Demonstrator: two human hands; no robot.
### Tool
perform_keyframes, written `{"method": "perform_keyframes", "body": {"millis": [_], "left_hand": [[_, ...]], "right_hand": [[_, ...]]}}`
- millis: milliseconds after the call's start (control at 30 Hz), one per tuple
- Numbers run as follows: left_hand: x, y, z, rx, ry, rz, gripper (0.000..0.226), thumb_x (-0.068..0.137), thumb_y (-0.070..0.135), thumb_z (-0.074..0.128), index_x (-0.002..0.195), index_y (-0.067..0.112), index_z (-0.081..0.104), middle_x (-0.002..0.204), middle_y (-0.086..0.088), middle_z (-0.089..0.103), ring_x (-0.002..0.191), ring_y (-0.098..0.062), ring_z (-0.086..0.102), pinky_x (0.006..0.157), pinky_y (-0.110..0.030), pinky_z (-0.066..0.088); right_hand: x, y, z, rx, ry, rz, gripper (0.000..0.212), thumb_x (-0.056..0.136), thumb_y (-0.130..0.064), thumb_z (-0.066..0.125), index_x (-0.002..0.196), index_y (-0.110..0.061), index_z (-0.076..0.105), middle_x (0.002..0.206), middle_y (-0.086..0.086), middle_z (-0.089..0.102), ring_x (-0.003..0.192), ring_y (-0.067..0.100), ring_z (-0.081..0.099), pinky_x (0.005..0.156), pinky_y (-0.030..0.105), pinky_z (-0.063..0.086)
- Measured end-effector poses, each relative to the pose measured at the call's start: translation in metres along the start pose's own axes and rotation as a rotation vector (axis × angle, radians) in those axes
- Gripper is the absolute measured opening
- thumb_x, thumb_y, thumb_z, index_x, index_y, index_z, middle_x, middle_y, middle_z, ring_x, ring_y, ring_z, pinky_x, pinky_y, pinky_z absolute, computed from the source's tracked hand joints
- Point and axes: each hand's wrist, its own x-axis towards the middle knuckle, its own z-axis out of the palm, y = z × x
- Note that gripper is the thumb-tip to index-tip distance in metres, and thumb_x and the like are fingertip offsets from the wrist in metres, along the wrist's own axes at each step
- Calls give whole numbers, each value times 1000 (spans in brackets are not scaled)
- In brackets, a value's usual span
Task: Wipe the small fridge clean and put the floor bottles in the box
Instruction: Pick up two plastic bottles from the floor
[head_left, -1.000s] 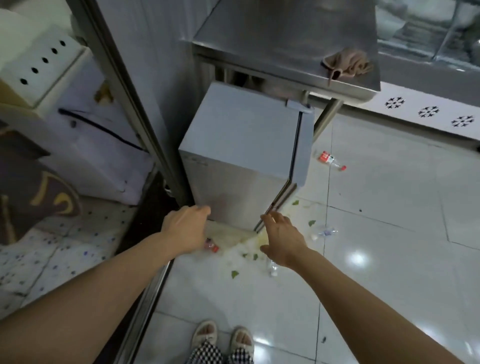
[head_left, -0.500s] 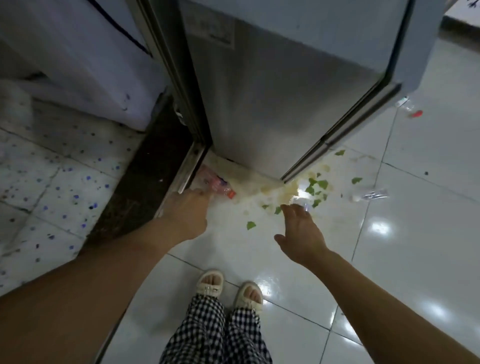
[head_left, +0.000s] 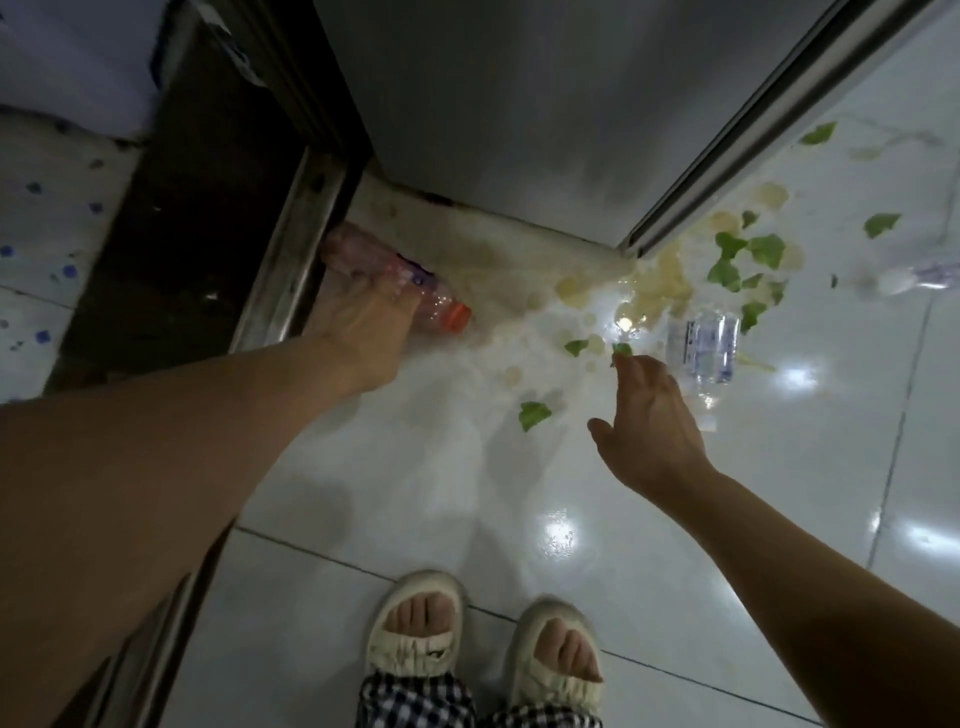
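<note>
clear bottle (head_left: 702, 349) | label print blue, blurred | no text readable

Bottles on the floor: you have three – an orange-capped bottle (head_left: 410, 291), a clear labelled bottle (head_left: 704, 345), and another clear bottle (head_left: 930, 275) at the right edge.
Hands: two – left hand (head_left: 358, 332), right hand (head_left: 649, 421).
Slippers: two.
Green leaf scraps: about a dozen, some too blurred to count.

Fridge (head_left: 519, 104) stands at the rear on the floor (head_left: 415, 493). One bottle (head_left: 400, 283) lies by its left corner under the left hand (head_left: 358, 332); a second bottle (head_left: 704, 348) lies right, beyond the right hand (head_left: 649, 426); a third (head_left: 919, 275) far right. Leaf scraps (head_left: 748, 254) lie between.
</note>
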Motion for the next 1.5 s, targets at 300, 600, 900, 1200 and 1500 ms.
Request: {"method": "perform_keyframes", "body": {"millis": [300, 600, 900, 1200, 1500], "left_hand": [[78, -4, 70, 151, 188, 33, 57, 82, 6, 53, 136, 6, 36, 139, -21, 34, 125, -38, 34, 89, -49, 36], [106, -1, 73, 236, 303, 182, 37, 77, 0, 56, 114, -4, 55, 104, -33, 53, 98, -45, 50, 85, -49, 31], [81, 94, 43, 259, 223, 324, 62, 63, 44, 72, 113, 17, 48, 102, -14, 51, 82, -34, 56, 67, -37, 36], [94, 147, 48, 194, 306, 374, 72, 62, 64, 52, 113, 14, 43, 102, -15, 54, 91, -33, 52, 70, -36, 34], [64, 158, 5, 135, 190, 341, 56, 64, 54, 61, 106, 20, 45, 102, -6, 58, 97, -29, 53, 76, -34, 39]], "right_hand": [[46, 55, 68, 47, 190, 203, 73, 87, -13, 62, 146, -8, 19, 154, 21, 11, 142, 36, 14, 114, 44, 24], [72, 93, 76, 44, 302, 300, 72, 86, -12, 57, 146, -8, 18, 155, 19, 7, 143, 35, 9, 116, 42, 16], [72, 109, 67, 63, 344, 355, 75, 86, -12, 58, 147, -9, 14, 156, 18, 6, 143, 33, 9, 116, 40, 16], [96, 134, 70, 205, 316, 409, 81, 91, -13, 59, 150, -17, 5, 141, 16, 30, 124, 32, 37, 96, 41, 40], [46, 134, 43, 300, 299, 435, 84, 86, -14, 65, 149, -20, 9, 130, 13, 39, 119, 30, 41, 75, 36, 38]]}}
